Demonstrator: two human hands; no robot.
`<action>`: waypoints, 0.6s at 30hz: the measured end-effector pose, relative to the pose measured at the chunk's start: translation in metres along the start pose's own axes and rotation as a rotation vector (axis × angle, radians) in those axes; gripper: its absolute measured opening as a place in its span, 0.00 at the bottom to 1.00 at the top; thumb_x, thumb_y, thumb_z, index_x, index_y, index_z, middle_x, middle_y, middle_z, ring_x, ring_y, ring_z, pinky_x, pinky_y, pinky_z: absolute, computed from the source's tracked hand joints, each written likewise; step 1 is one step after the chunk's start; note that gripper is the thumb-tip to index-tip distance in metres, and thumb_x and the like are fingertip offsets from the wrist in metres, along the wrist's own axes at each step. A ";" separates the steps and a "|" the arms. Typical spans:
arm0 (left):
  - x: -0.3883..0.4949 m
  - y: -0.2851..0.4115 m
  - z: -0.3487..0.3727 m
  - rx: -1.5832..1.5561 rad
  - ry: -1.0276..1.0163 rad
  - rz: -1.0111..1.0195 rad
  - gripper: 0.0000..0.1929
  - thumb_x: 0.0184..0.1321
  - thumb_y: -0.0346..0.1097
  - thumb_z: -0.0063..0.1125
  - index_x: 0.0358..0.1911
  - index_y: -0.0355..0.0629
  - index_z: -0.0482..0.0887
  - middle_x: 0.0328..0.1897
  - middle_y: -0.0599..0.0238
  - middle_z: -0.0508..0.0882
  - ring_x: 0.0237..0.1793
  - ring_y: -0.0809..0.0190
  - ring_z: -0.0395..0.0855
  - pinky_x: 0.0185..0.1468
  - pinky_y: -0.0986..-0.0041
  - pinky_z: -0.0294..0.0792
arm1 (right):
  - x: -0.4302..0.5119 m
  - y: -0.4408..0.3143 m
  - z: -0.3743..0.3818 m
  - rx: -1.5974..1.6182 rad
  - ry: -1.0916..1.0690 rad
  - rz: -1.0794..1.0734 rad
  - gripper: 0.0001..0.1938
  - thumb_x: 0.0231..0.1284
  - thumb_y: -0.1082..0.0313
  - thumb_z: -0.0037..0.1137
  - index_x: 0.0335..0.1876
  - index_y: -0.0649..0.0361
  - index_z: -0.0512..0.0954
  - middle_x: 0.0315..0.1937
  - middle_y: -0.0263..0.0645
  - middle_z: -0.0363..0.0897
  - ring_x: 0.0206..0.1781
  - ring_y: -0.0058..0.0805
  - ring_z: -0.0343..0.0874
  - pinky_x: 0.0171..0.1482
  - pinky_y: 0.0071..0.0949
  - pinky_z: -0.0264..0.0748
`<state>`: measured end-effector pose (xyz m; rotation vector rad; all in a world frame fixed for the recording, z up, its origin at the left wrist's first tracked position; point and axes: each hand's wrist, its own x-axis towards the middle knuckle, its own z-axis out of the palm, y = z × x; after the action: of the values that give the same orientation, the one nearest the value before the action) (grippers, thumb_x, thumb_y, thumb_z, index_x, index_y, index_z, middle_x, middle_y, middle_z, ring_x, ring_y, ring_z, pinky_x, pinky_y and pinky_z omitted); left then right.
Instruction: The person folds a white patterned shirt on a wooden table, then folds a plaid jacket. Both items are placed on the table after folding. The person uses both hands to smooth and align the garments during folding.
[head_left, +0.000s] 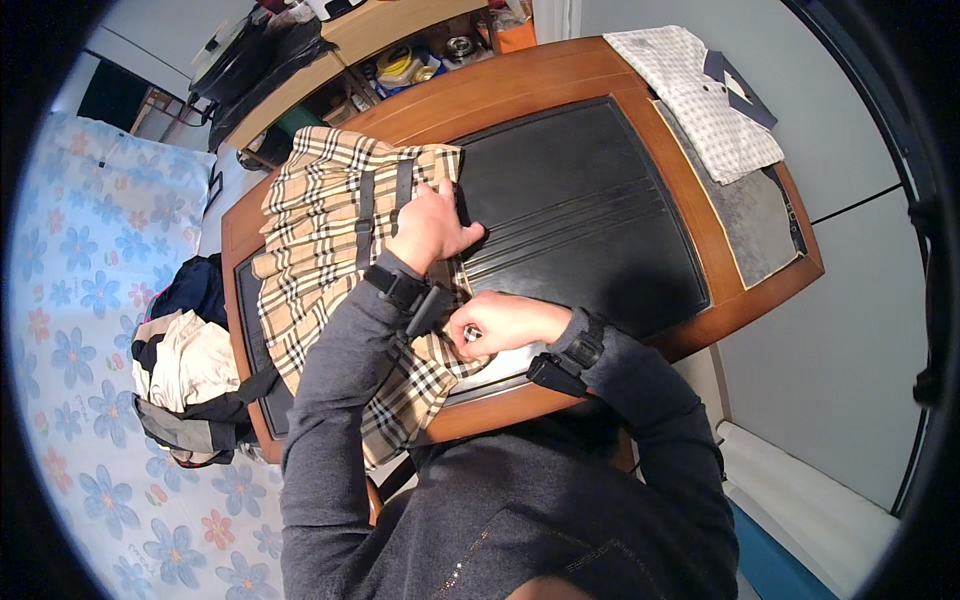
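A pleated beige plaid skirt (319, 217) with black and white stripes lies across the left part of the wooden table, its near end hanging over the front edge. Two black straps (366, 202), one with a buckle, run across it. My left hand (431, 225) rests palm down on the skirt close to its right edge, thumb and fingers spread. Nearer to me, the curled fingers of my right hand (506, 322) pinch a bunched part of the skirt's edge. Some fabric under both hands is hidden.
The wooden table (540, 71) has a black inset panel (555, 165). A folded checked shirt (694, 97) with a dark collar lies at the far right on a grey mat (757, 225). Piled clothes (195, 360) sit beyond the left edge. Shelves (405, 30) stand behind.
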<state>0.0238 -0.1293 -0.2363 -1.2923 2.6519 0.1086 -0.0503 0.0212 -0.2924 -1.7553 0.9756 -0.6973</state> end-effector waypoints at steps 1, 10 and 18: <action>0.004 0.006 0.002 0.011 -0.004 -0.050 0.53 0.48 0.61 0.70 0.71 0.29 0.60 0.57 0.33 0.78 0.53 0.38 0.84 0.56 0.58 0.78 | 0.000 0.000 -0.001 -0.026 0.001 0.014 0.07 0.51 0.68 0.63 0.32 0.63 0.83 0.27 0.42 0.85 0.30 0.36 0.84 0.36 0.35 0.77; -0.011 0.002 0.010 0.210 -0.169 0.012 0.62 0.41 0.43 0.76 0.78 0.35 0.44 0.70 0.37 0.64 0.63 0.41 0.76 0.64 0.65 0.74 | 0.001 0.001 0.009 -0.115 0.151 0.044 0.10 0.50 0.68 0.63 0.36 0.65 0.81 0.32 0.48 0.84 0.36 0.44 0.84 0.40 0.38 0.78; -0.045 -0.079 -0.023 -0.528 0.108 0.211 0.31 0.49 0.19 0.49 0.63 0.28 0.74 0.59 0.39 0.81 0.62 0.46 0.79 0.66 0.65 0.68 | -0.004 -0.011 -0.013 -0.157 0.567 -0.072 0.22 0.50 0.81 0.55 0.54 0.59 0.69 0.32 0.39 0.74 0.36 0.34 0.78 0.40 0.33 0.76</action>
<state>0.1097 -0.1472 -0.2036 -1.1595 2.9626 0.8392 -0.0600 0.0207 -0.2777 -1.7677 1.3786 -1.2343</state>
